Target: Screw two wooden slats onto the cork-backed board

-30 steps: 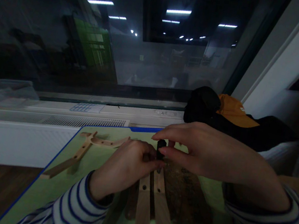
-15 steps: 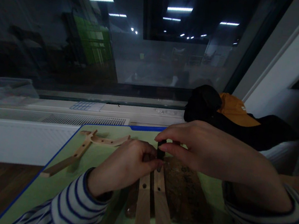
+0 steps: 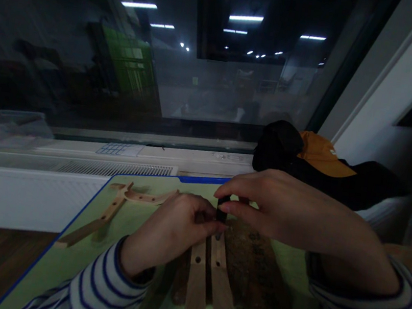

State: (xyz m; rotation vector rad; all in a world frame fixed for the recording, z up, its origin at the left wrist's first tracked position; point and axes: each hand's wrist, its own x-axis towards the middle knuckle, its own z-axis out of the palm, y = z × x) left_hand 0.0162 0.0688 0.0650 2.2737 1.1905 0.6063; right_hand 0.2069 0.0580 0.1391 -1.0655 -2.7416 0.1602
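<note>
My right hand (image 3: 265,199) pinches the black handle of a small screwdriver (image 3: 222,208) between thumb and fingertips. The tool stands nearly upright, its metal tip down at the right-hand one of two pale wooden pieces (image 3: 224,291). My left hand (image 3: 174,232) is closed beside it, thumb and forefinger round the lower end of the tool and over the upper part of the wood. What those left fingers grip is hidden. The left-hand wooden piece (image 3: 197,298) runs alongside, with a dark hole showing in each. Both lie on a brown, translucent-wrapped block (image 3: 257,276).
A joined wooden frame (image 3: 115,205) with holes lies at the left of the green, blue-edged mat (image 3: 129,223). Behind are a white radiator (image 3: 22,194), a sill with a clear plastic bag (image 3: 12,128), and a dark window. A black garment and an orange cap (image 3: 320,153) lie at right.
The view has tilted slightly, so everything sits a little lower in the picture. Both hands keep the same hold, and the tool stays at the same spot on the wood.
</note>
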